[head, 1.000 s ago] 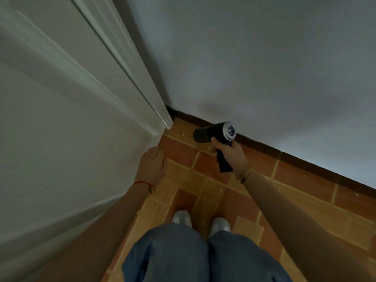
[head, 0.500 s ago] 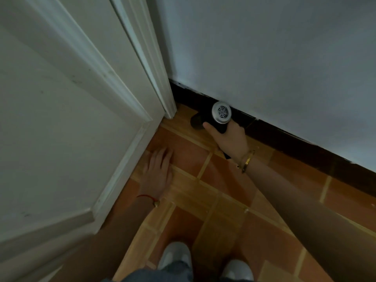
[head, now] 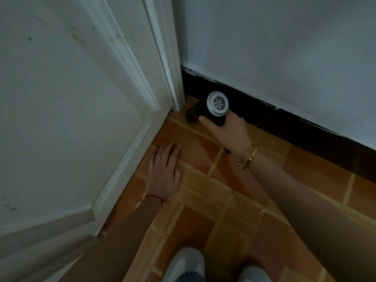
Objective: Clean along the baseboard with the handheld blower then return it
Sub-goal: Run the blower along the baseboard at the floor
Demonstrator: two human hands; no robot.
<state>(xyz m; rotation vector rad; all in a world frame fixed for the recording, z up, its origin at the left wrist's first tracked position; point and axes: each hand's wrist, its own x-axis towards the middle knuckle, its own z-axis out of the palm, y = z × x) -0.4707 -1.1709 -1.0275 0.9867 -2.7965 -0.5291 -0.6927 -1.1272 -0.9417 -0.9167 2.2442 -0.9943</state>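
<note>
Tiled floor (head: 203, 192), corner by door: right hand (head: 230, 133) grips blower (head: 211, 110) w/ nozzle at black baseboard (head: 305, 131); left hand (head: 164, 171) spread flat on tile.

Bare arms, a red string bracelet (head: 156, 197), gold bangles (head: 250, 155), pale shoes (head: 184, 265).
</note>
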